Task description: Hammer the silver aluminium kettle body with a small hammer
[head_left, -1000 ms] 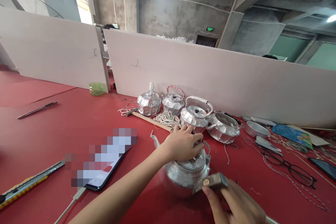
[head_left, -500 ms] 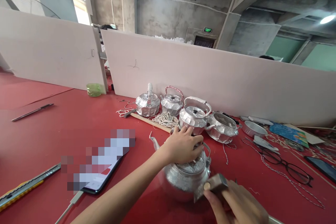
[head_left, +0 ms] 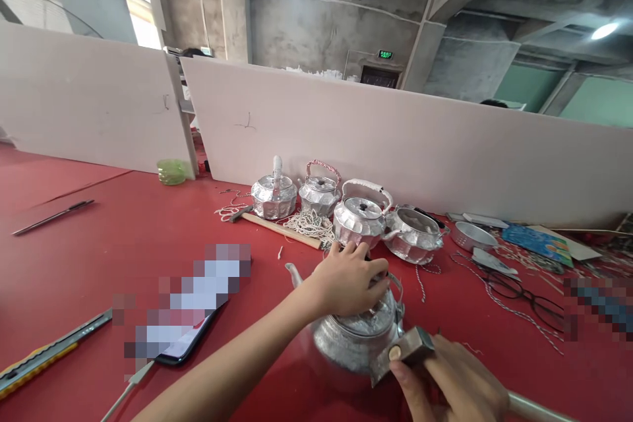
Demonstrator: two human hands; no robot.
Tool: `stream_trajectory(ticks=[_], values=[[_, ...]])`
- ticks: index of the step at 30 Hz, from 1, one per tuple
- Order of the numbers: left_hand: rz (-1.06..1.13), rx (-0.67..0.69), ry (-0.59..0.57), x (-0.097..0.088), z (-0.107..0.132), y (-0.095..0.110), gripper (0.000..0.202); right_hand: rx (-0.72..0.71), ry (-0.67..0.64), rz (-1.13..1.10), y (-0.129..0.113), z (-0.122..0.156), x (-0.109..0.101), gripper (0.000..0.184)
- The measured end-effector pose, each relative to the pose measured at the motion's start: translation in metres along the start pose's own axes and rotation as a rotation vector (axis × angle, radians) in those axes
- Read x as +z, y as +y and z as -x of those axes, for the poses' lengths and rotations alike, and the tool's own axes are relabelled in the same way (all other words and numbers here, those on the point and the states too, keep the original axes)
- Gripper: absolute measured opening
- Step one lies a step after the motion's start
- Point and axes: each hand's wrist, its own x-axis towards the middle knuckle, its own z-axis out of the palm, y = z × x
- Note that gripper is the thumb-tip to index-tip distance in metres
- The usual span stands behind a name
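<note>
Head view: the left hand (head_left: 349, 279) still presses its spread fingers on the lid of the shiny silver metal kettle (head_left: 356, 336), near on the red desk (head_left: 123, 237). The right hand (head_left: 457, 386), fingers clamped on the grey metal hammer (head_left: 403, 353), has shifted slightly right; its head touches the kettle's side.

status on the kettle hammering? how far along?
Done, by the look of it: four kettles stand in a row by the white board, three with wrapped handles. In hand: the left hand presses down on the near kettle while the right hand holds the hammer head against its side. Left: this kettle; its handle looks bare.
</note>
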Motion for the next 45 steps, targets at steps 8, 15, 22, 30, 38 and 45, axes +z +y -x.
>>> stream_trajectory(ticks=[8, 15, 22, 30, 38, 45], values=[[-0.002, 0.008, -0.013, -0.001, -0.002, 0.0, 0.03, -0.048, -0.054, -0.044, 0.012, 0.009, -0.005, 0.011], [0.002, 0.002, -0.012, 0.0, -0.002, 0.0, 0.029, 0.009, -0.05, -0.044, 0.009, 0.002, -0.002, 0.011], [0.026, 0.005, 0.002, 0.0, 0.0, 0.0, 0.028, 0.029, -0.001, -0.066, 0.004, -0.007, 0.0, 0.011], [0.02, 0.007, 0.006, 0.0, 0.0, 0.0, 0.029, 0.023, -0.003, -0.011, -0.003, -0.005, 0.005, 0.019], [0.012, 0.008, -0.002, 0.001, -0.001, -0.001, 0.032, -0.026, 0.018, 0.05, -0.005, -0.008, 0.002, 0.016], [0.028, 0.01, 0.005, -0.001, 0.0, 0.0, 0.029, 0.0, 0.037, 0.016, -0.007, -0.007, 0.003, 0.013]])
